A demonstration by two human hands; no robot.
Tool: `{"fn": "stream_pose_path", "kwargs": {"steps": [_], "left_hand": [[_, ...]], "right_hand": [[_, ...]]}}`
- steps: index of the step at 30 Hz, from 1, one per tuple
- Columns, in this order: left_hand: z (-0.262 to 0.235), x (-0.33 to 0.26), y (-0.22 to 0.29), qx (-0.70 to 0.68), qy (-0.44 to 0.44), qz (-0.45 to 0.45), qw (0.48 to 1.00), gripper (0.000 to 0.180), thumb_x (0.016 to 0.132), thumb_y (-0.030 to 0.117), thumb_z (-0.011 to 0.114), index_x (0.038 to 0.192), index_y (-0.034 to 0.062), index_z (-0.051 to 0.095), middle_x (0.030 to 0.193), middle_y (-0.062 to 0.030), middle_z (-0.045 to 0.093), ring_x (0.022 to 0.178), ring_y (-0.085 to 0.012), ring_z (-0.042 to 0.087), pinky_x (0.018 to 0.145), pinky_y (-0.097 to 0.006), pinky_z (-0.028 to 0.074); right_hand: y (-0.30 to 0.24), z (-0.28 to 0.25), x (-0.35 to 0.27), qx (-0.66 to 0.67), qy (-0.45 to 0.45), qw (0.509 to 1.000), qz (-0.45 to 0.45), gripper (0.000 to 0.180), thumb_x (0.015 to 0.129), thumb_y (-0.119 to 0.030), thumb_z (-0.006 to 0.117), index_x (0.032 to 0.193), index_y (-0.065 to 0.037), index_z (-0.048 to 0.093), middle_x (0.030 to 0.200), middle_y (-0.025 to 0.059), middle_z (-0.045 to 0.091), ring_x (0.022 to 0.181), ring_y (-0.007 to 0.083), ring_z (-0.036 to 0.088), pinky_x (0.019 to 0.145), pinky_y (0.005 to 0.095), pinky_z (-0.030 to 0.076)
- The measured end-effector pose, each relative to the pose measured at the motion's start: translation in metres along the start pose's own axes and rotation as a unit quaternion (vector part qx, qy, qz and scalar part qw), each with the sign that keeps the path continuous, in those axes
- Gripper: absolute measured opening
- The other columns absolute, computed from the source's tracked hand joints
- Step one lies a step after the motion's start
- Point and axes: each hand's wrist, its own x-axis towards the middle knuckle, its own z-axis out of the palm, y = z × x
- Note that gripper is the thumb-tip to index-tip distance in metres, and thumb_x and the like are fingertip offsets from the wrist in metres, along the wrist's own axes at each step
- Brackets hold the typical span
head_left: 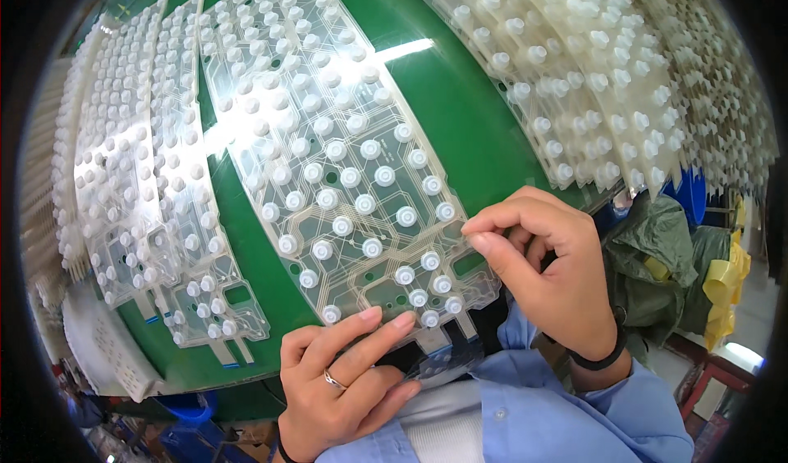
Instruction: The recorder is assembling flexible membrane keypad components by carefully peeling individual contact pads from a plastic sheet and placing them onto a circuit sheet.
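Note:
A clear keyboard membrane point(353, 208) with printed circuit lines and rows of white rubber domes lies lengthwise in front of me. Its two ribbon tails hang over the near edge of the green table. Fingers stretched and slightly apart, my left hand point(345, 381) rests its fingertips on the near left end of this membrane; a ring is on one finger. At the membrane's right edge, the thumb and forefinger of my right hand point(546, 258) are pinched together on the rim. Whether a small piece is also between these fingertips is hidden.
Overlapping membranes with domes point(180, 208) lie to the left. Tall stacks of domed sheets point(591, 77) stand along the right side. A white perforated block point(107, 340) sits at the lower left. Beyond the table are a dark green bag point(657, 249), yellow wrapping point(722, 291) and a blue bin point(193, 405).

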Motion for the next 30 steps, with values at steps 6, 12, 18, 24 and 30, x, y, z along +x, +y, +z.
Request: {"fn": "stream_pose_path", "kwargs": {"steps": [6, 12, 18, 24, 30], "left_hand": [[-0.0008, 0.0006, 0.0007, -0.006, 0.000, -0.003, 1.000, 0.024, 0.072, 0.033, 0.076, 0.067, 0.0168, 0.060, 0.120, -0.0030, 0.069, 0.112, -0.0269, 0.059, 0.079, -0.039, 0.039], [-0.0005, 0.0007, 0.0008, -0.006, 0.000, -0.003, 1.000, 0.023, 0.072, 0.033, 0.075, 0.066, 0.0167, 0.060, 0.119, -0.0033, 0.069, 0.112, -0.0269, 0.059, 0.079, -0.039, 0.039], [-0.0007, 0.0006, 0.0010, -0.007, -0.001, -0.005, 1.000, 0.024, 0.072, 0.034, 0.075, 0.066, 0.0167, 0.060, 0.119, -0.0032, 0.069, 0.111, -0.0265, 0.060, 0.079, -0.038, 0.039], [-0.0004, 0.0003, 0.0004, -0.003, -0.002, -0.003, 1.000, 0.025, 0.072, 0.035, 0.075, 0.065, 0.0170, 0.060, 0.119, -0.0029, 0.069, 0.111, -0.0262, 0.060, 0.079, -0.038, 0.038], [0.0006, -0.0002, 0.0007, -0.002, -0.001, 0.001, 1.000, 0.025, 0.073, 0.036, 0.075, 0.065, 0.0173, 0.060, 0.119, -0.0027, 0.069, 0.112, -0.0259, 0.060, 0.079, -0.038, 0.038]], "right_hand": [[0.0002, 0.0005, 0.0002, 0.003, 0.001, 1.000, 0.000, 0.007, 0.083, 0.002, 0.068, 0.090, -0.001, 0.070, 0.077, 0.0057, 0.063, 0.050, 0.0069, 0.049, 0.047, 0.0232, 0.036], [0.0010, 0.0006, 0.0004, -0.008, 0.002, 1.000, -0.003, 0.008, 0.082, 0.001, 0.069, 0.090, -0.001, 0.070, 0.077, 0.0057, 0.063, 0.049, 0.0077, 0.048, 0.047, 0.0239, 0.036], [-0.0010, 0.0022, 0.0008, -0.023, 0.006, 1.000, -0.004, 0.009, 0.082, 0.001, 0.069, 0.090, -0.003, 0.070, 0.076, 0.0053, 0.063, 0.048, 0.0087, 0.049, 0.046, 0.0244, 0.036], [-0.0033, 0.0040, 0.0004, -0.038, 0.011, 0.999, 0.004, 0.009, 0.081, -0.001, 0.069, 0.090, -0.004, 0.070, 0.077, 0.0048, 0.063, 0.047, 0.0091, 0.050, 0.046, 0.0242, 0.037], [-0.0059, 0.0051, -0.0019, -0.060, 0.017, 0.998, 0.001, 0.011, 0.081, 0.000, 0.069, 0.090, -0.005, 0.069, 0.078, 0.0054, 0.063, 0.049, 0.0113, 0.054, 0.046, 0.0252, 0.040]]}}
